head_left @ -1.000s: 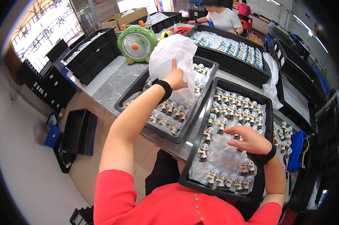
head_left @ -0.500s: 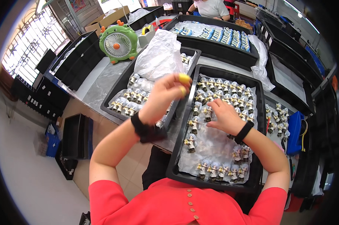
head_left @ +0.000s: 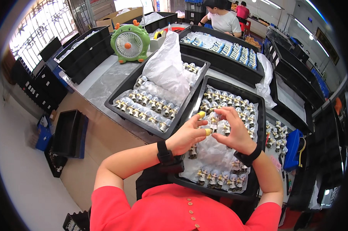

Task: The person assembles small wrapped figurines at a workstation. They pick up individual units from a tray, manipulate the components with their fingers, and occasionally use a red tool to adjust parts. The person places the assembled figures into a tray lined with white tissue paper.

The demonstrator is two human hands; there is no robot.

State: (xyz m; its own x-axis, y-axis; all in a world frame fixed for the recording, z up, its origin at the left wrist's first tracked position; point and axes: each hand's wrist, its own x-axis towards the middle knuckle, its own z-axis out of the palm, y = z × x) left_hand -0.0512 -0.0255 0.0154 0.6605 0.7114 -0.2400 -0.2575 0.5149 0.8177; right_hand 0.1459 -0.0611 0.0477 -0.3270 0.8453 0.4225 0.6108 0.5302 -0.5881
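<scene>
Both hands meet over near black tray (head_left: 258,115) on counter (head_left: 104,82). Left hand (head_left: 187,134), yellow finger cots on two fingertips, and right hand (head_left: 235,133) pinch one small figurine (head_left: 213,120) between them, lifted just above rows. Judgement: grip body not head, keep upright, avoid knocking neighbours. Far tray (head_left: 120,109), white bag (head_left: 166,69) untouched.
</scene>
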